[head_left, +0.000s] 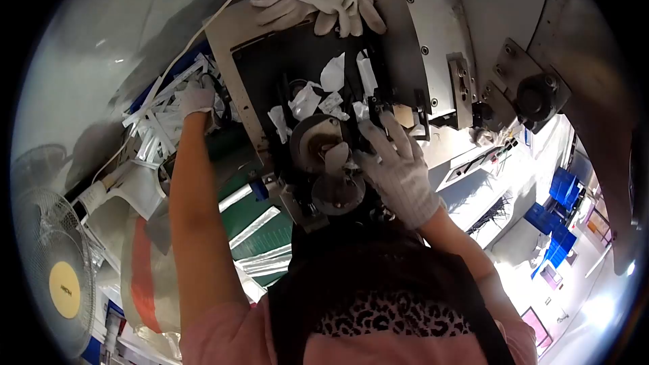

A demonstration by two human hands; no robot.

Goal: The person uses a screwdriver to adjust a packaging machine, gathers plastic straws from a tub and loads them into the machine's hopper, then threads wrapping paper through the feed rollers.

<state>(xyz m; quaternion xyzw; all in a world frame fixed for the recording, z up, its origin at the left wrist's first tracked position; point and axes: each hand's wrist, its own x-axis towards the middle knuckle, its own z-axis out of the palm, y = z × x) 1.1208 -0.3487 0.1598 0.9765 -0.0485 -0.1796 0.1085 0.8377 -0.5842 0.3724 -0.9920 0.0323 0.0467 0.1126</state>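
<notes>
My left hand (196, 99), in a white glove, reaches into a pile of white strips (154, 134) at the left of the machine. Its fingers are partly lost among the strips, so I cannot make out what they hold. My right hand (404, 179), also gloved, lies over the machine's right side with fingers spread and stretched forward. Close to its thumb are a round metal disc (338, 192) and a ring-shaped metal part (312, 143). Crumpled white scraps (304, 101) lie on the machine's black plate (270, 61), just beyond the ring.
A pair of white work gloves (321, 0) rests on the machine's far edge. A metal housing (433, 47) stands at the right. White strips lie on a green surface (260, 230) below my left arm. A fan (59, 284) is at the lower left, beside a sack (142, 263).
</notes>
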